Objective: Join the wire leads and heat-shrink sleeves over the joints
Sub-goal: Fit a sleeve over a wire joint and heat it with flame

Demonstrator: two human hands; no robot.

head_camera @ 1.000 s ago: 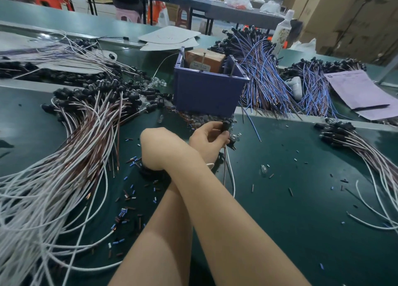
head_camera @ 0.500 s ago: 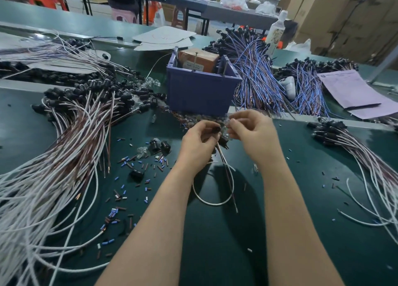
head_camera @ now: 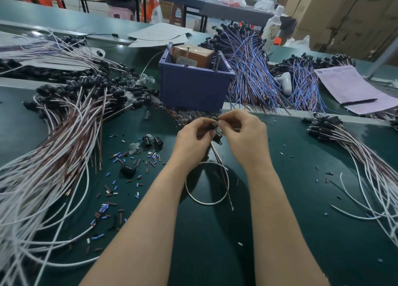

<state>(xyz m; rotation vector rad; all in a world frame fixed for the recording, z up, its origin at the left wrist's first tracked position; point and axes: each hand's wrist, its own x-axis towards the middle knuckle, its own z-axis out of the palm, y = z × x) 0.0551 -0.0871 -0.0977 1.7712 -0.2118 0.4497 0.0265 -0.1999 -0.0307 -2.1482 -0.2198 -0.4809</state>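
Your left hand [head_camera: 193, 139] and right hand [head_camera: 243, 135] pinch one lead [head_camera: 217, 163] together; joint unfinished, sleeves [head_camera: 116, 156] lie loose, piles wait

Both hands meet in the middle, forearms stretched forward.
Left hand [head_camera: 191, 139] and right hand [head_camera: 243, 135] pinch one small part [head_camera: 215, 125] between curled fingers [head_camera: 232, 117].
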